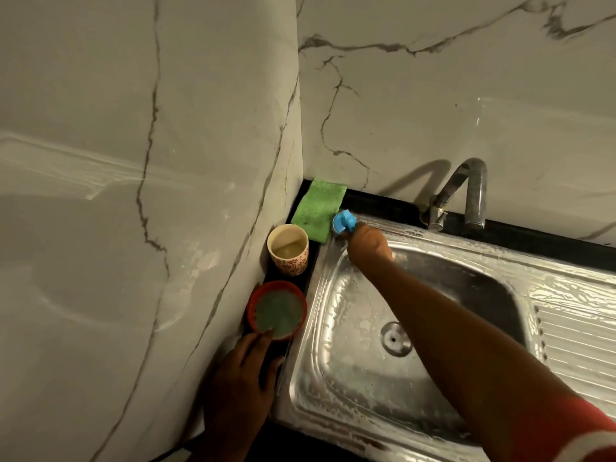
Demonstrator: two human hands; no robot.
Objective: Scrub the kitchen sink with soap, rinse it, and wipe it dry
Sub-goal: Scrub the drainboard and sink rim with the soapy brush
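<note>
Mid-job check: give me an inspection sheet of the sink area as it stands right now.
Surface: steel sink covered in soapy film; black counter around it.
Job's things: blue scrubber at the sink's back-left corner; green cloth on the counter; red bowl of greenish liquid.
Clutter: patterned cup holding liquid.
Grippers: right hand grips the scrubber; left hand rests by the bowl, fingertips at its rim.
Cables: nothing seen.
Surroundings: marble walls; tap, no water seen running.
</note>
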